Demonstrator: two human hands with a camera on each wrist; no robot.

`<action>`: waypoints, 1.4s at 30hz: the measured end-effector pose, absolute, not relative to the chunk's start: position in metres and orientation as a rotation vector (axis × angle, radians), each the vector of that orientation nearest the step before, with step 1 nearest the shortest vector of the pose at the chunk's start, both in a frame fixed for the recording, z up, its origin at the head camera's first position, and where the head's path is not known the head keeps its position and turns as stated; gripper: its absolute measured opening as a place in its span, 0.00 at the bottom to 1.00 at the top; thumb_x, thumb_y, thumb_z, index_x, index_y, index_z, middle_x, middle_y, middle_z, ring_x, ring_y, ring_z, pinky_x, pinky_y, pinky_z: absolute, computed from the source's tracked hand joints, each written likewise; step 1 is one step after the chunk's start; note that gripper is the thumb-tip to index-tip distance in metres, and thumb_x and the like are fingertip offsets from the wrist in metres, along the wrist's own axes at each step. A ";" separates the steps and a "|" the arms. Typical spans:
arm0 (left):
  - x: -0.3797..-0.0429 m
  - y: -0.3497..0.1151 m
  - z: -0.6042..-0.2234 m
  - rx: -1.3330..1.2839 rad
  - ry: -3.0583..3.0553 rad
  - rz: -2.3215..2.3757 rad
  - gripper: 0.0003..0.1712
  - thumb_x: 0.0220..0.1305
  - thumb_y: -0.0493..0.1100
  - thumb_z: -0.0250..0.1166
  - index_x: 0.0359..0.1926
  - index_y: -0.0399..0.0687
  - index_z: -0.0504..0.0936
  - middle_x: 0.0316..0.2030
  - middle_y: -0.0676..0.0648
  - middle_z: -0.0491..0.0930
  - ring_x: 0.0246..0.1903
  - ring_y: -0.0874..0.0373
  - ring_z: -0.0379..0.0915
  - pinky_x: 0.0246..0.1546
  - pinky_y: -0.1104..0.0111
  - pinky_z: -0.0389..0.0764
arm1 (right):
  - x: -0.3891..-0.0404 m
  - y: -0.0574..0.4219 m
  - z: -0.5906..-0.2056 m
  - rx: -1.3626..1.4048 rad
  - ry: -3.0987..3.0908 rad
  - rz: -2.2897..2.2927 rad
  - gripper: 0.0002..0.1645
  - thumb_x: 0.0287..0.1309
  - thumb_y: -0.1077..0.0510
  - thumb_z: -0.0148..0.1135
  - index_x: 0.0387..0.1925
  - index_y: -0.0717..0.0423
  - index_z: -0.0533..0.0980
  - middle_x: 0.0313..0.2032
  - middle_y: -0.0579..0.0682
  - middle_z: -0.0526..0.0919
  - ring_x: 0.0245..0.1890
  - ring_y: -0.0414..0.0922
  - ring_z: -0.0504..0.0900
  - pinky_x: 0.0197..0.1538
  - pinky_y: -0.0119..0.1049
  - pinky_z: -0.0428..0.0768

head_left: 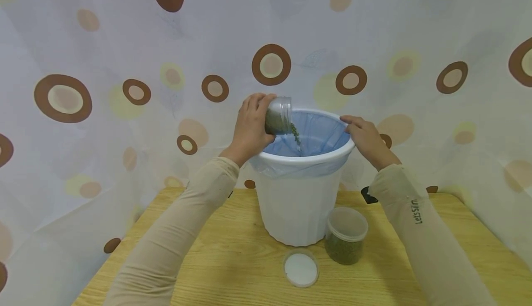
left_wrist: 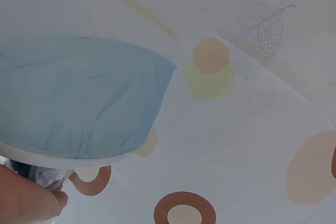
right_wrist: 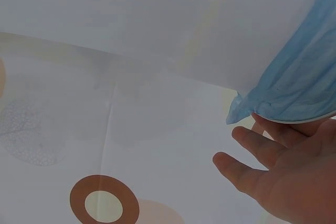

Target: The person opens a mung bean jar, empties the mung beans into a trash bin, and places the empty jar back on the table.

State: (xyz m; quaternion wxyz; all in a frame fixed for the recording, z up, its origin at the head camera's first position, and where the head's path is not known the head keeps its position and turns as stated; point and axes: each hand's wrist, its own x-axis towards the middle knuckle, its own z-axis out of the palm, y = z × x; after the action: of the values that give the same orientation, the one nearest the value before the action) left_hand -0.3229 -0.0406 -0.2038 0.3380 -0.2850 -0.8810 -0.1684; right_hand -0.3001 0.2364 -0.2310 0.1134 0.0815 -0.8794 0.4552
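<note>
My left hand (head_left: 251,123) grips a clear plastic jar (head_left: 279,115) tipped sideways over the rim of a white trash bin (head_left: 297,204). Small green bits (head_left: 295,133) stream from its mouth into the bin, which has a blue plastic liner (head_left: 320,132). At the bin's right side, my right hand (head_left: 367,139) holds the rim; in the right wrist view its other fingers (right_wrist: 239,174) spread beyond the edge. Only part of the left hand (left_wrist: 26,203) shows in the left wrist view, below the liner (left_wrist: 79,98).
A second clear tub (head_left: 346,235) of dark green contents stands against the bin's front right. A round white lid (head_left: 301,269) lies in front, on the wooden table (head_left: 232,269). Behind hangs a patterned curtain (head_left: 291,28). A small black object (head_left: 369,195) lies near the right sleeve.
</note>
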 end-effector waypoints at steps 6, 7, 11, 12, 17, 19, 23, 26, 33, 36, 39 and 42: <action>-0.323 -0.040 -0.204 -0.749 -2.288 -0.440 0.51 0.41 0.39 0.80 0.66 0.47 0.63 0.62 0.40 0.62 0.65 0.45 0.54 0.67 0.57 0.57 | -0.301 0.238 -0.233 0.254 -2.576 1.338 0.32 0.68 0.56 0.34 0.72 0.59 0.56 0.72 0.61 0.54 0.67 0.59 0.57 0.66 0.56 0.58; -0.323 -0.040 -0.205 -0.749 -2.287 -0.439 0.51 0.41 0.39 0.80 0.66 0.47 0.63 0.62 0.40 0.62 0.65 0.45 0.54 0.67 0.57 0.57 | -0.301 0.238 -0.233 0.257 -2.576 1.340 0.32 0.68 0.56 0.34 0.72 0.59 0.56 0.72 0.61 0.54 0.68 0.60 0.57 0.66 0.56 0.58; -0.323 -0.040 -0.205 -0.749 -2.289 -0.434 0.51 0.41 0.39 0.80 0.66 0.46 0.63 0.62 0.40 0.62 0.65 0.45 0.54 0.66 0.57 0.57 | -0.301 0.238 -0.234 0.258 -2.585 1.346 0.32 0.68 0.55 0.34 0.72 0.58 0.55 0.72 0.60 0.53 0.68 0.60 0.56 0.66 0.57 0.57; -0.323 -0.040 -0.205 -0.746 -2.290 -0.432 0.51 0.41 0.39 0.80 0.66 0.47 0.63 0.62 0.40 0.62 0.65 0.45 0.54 0.66 0.57 0.57 | -0.301 0.238 -0.234 0.258 -2.588 1.350 0.32 0.69 0.55 0.34 0.73 0.57 0.55 0.72 0.60 0.53 0.68 0.60 0.56 0.66 0.57 0.57; -0.323 -0.040 -0.206 -0.743 -2.295 -0.421 0.51 0.41 0.39 0.79 0.66 0.47 0.63 0.62 0.40 0.62 0.65 0.45 0.54 0.66 0.57 0.57 | -0.300 0.238 -0.234 0.254 -2.593 1.352 0.33 0.68 0.55 0.34 0.73 0.57 0.55 0.72 0.60 0.53 0.69 0.60 0.55 0.67 0.58 0.56; -0.323 -0.040 -0.205 -0.743 -2.294 -0.417 0.50 0.41 0.39 0.79 0.66 0.47 0.63 0.62 0.40 0.62 0.65 0.45 0.54 0.67 0.57 0.57 | -0.300 0.237 -0.233 0.251 -2.591 1.346 0.33 0.68 0.55 0.34 0.73 0.57 0.55 0.72 0.60 0.53 0.69 0.60 0.55 0.67 0.58 0.56; -0.323 -0.040 -0.205 -0.743 -2.292 -0.411 0.50 0.41 0.39 0.79 0.66 0.47 0.64 0.61 0.40 0.62 0.65 0.45 0.54 0.66 0.57 0.57 | -0.301 0.237 -0.232 0.248 -2.587 1.338 0.33 0.68 0.56 0.34 0.72 0.58 0.56 0.72 0.60 0.53 0.69 0.60 0.55 0.67 0.57 0.56; -0.324 -0.040 -0.205 -0.742 -2.290 -0.406 0.50 0.41 0.39 0.79 0.66 0.47 0.63 0.61 0.40 0.62 0.65 0.45 0.54 0.66 0.57 0.57 | -0.301 0.237 -0.232 0.247 -2.582 1.337 0.33 0.68 0.56 0.34 0.72 0.58 0.56 0.72 0.60 0.53 0.69 0.60 0.56 0.66 0.56 0.57; -0.324 -0.040 -0.205 -0.739 -2.295 -0.404 0.50 0.42 0.39 0.79 0.66 0.48 0.63 0.62 0.41 0.62 0.65 0.46 0.53 0.67 0.58 0.56 | -0.302 0.238 -0.232 0.253 -2.580 1.340 0.32 0.68 0.57 0.34 0.72 0.58 0.55 0.72 0.60 0.52 0.68 0.60 0.56 0.65 0.55 0.58; -0.324 -0.040 -0.205 -0.737 -2.296 -0.401 0.51 0.42 0.39 0.79 0.66 0.49 0.63 0.62 0.41 0.62 0.65 0.46 0.53 0.67 0.58 0.56 | -0.302 0.238 -0.232 0.255 -2.581 1.336 0.32 0.68 0.57 0.34 0.72 0.58 0.55 0.73 0.60 0.52 0.69 0.60 0.55 0.66 0.56 0.58; -0.325 -0.040 -0.204 -0.737 -2.296 -0.396 0.51 0.42 0.39 0.79 0.67 0.49 0.63 0.62 0.41 0.62 0.65 0.46 0.53 0.67 0.58 0.56 | -0.303 0.238 -0.232 0.256 -2.579 1.337 0.32 0.68 0.57 0.34 0.72 0.58 0.55 0.72 0.60 0.52 0.69 0.60 0.55 0.66 0.56 0.57; -0.324 -0.040 -0.204 -0.737 -2.298 -0.392 0.51 0.42 0.39 0.79 0.67 0.49 0.63 0.62 0.41 0.62 0.65 0.46 0.53 0.67 0.58 0.55 | -0.303 0.238 -0.231 0.249 -2.581 1.338 0.32 0.68 0.57 0.34 0.72 0.58 0.56 0.72 0.60 0.52 0.68 0.60 0.56 0.66 0.56 0.57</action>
State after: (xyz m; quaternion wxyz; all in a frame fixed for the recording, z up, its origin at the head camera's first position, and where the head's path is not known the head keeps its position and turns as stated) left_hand -0.3244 -0.0398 -0.2041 0.3413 -0.2831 -0.8836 -0.1507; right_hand -0.3028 0.2378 -0.2310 0.1115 0.0848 -0.8790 0.4557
